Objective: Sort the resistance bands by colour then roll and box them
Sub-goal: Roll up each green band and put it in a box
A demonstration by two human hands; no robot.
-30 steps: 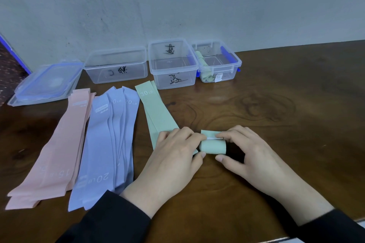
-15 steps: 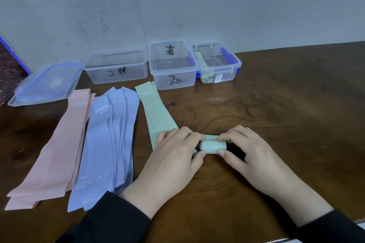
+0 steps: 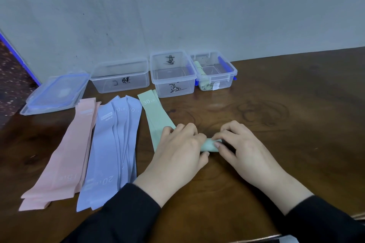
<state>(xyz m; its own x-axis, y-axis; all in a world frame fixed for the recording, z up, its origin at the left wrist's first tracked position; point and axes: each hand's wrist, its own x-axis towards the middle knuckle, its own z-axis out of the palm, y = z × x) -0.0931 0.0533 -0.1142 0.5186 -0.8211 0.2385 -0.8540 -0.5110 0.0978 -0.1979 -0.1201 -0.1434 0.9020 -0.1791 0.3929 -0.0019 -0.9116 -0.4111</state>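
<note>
A small green roll of band [image 3: 209,145] lies on the wooden table [image 3: 286,124] between my two hands. My left hand [image 3: 180,150] and my right hand [image 3: 240,148] both pinch it with curled fingers from either side. Flat green bands [image 3: 156,116] marked 30 LB lie just left of my left hand, partly under it. A fan of several blue bands [image 3: 112,144] and a stack of pink bands [image 3: 67,154] lie further left. Three clear boxes stand at the wall: left box [image 3: 120,78], middle box [image 3: 172,75], right box [image 3: 216,73] holding green rolls.
A clear lid with blue clips [image 3: 56,92] lies at the back left beside the boxes. The grey wall [image 3: 177,10] rises right behind them. The table's front edge [image 3: 276,235] shows at the bottom right.
The loose end of the green band has been wound onto the roll, and both hands have closed in tighter around it. The other bands and boxes have not moved.
</note>
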